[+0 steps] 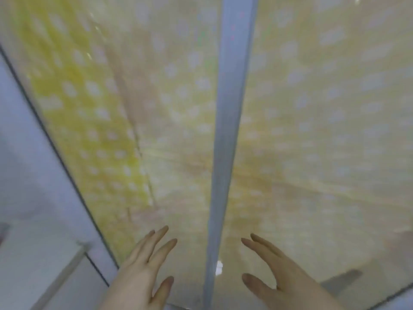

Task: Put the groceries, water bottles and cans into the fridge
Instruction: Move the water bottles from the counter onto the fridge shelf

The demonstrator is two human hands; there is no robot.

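Note:
The view is blurred and very close to the fridge front. Two cream and yellow doors with a pattern of pale dots fill the frame: the left door and the right door. A grey vertical strip runs between them. My left hand is at the bottom, fingers straight and spread, in front of the left door. My right hand is beside it, fingers straight, in front of the right door. Neither hand holds anything. No groceries, bottles or cans are in view.
A pale grey wall or cabinet side stands at the left, past the fridge's dark edge. A lighter ledge sits at the bottom left. A dark patch shows at the lower right.

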